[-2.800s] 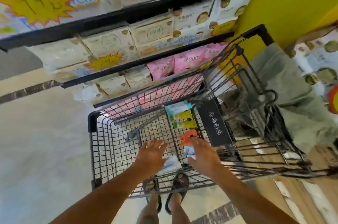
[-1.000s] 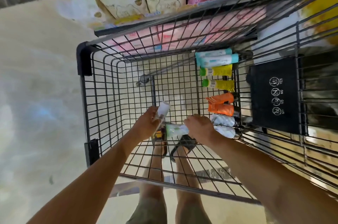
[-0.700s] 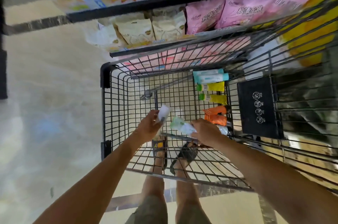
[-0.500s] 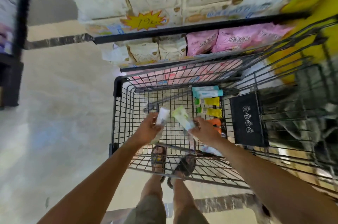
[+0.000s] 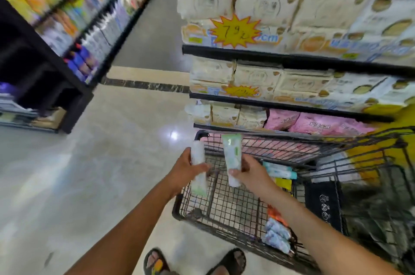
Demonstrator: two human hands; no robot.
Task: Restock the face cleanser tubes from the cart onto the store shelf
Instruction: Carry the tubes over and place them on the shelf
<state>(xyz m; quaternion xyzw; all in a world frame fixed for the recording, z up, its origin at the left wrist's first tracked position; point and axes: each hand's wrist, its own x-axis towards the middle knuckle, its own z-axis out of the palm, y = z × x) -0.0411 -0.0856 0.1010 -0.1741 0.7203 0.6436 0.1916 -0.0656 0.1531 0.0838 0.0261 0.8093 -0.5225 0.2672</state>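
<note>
Well, cart (image 5: pixel 179 215) holds tubes (image 5: pixel 276 237) — left hand (image 5: pixel 183 169), right hand (image 5: pixel 252 173) each grip one.

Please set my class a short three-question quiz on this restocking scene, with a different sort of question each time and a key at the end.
1. True or false: the left hand grips a white tube and the right hand grips a green-and-white tube.
2. Which packs lie on the lowest shelf, to the right of the cream packs? A. pink packs B. black packs C. green packs
3. Fill the gap: the yellow tube lies inside the ____.

Key: 1 true; 2 A; 3 cart.
</note>
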